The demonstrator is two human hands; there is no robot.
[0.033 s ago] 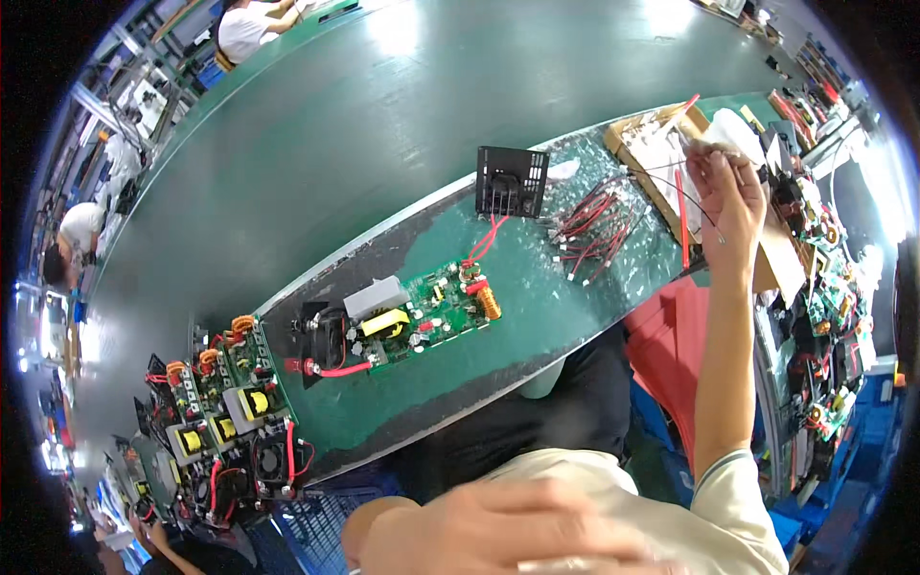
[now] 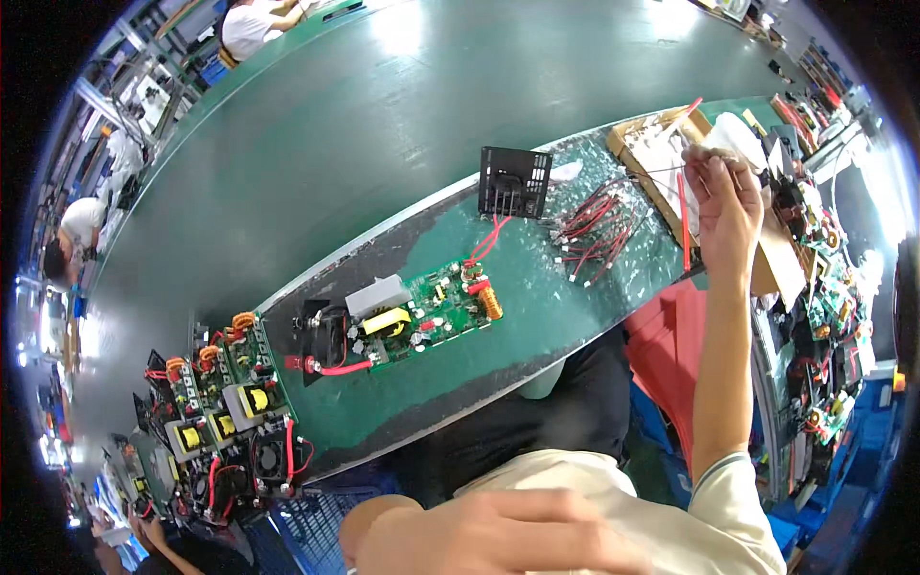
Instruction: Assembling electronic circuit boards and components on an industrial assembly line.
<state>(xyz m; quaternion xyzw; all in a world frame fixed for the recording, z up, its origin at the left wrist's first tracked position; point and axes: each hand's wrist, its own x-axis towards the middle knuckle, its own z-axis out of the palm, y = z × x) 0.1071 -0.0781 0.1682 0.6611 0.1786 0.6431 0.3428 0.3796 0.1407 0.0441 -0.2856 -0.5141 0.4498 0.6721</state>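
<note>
My right hand (image 2: 728,196) is raised at the right over a cardboard box (image 2: 692,123). Its fingers are pinched on a thin dark wire (image 2: 666,170) that runs left from the fingertips. Left of the box lies a loose pile of red and black wires (image 2: 599,230) with small white connectors. My left hand (image 2: 508,532) is low, close to my body; its fingers are blurred and cut off by the lower edge. On the bench, a green circuit board (image 2: 436,331) carries a grey block, a yellow-wrapped transformer and a copper coil. Red wires join it to a black vented panel (image 2: 515,182).
Several similar boards with fans (image 2: 240,412) stand crowded at the bench's left end. More boards (image 2: 824,335) are stacked at the right. Red sheets (image 2: 668,345) lie below the bench edge beside blue crates. Another person (image 2: 254,29) sits at the far side.
My left hand has shifted slightly, and the pale item below its fingers no longer shows. The right hand stays nearly in place; its wire now shows less of its hanging length.
</note>
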